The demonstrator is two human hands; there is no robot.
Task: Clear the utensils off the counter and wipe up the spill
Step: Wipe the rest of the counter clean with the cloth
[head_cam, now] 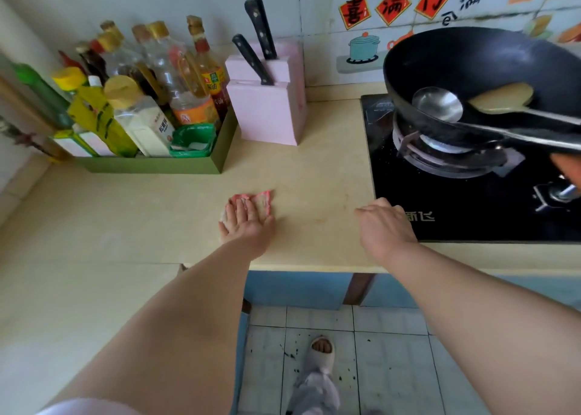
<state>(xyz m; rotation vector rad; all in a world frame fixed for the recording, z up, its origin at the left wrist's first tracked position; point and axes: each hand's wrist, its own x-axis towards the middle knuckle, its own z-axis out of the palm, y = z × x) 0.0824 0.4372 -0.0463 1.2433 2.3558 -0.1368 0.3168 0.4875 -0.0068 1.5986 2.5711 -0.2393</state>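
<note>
My left hand (244, 223) lies flat, fingers spread, pressing a pink-edged cloth (262, 200) onto the beige counter (141, 207). A faint reddish smear (317, 218) shows on the counter just right of the cloth. My right hand (385, 224) hovers palm down with curled fingers at the near left corner of the black stove (471, 207); it holds nothing. A black wok (484, 59) sits on the burner and holds a steel ladle (437, 103) and a wooden spatula (503, 98), their handles pointing right.
A pink knife block (267, 113) with two black-handled knives stands at the back. Left of it, a green tray (151, 164) holds several bottles and packets. The counter's front edge runs below my hands, above a tiled floor (361, 351) and my slippered foot (320, 356).
</note>
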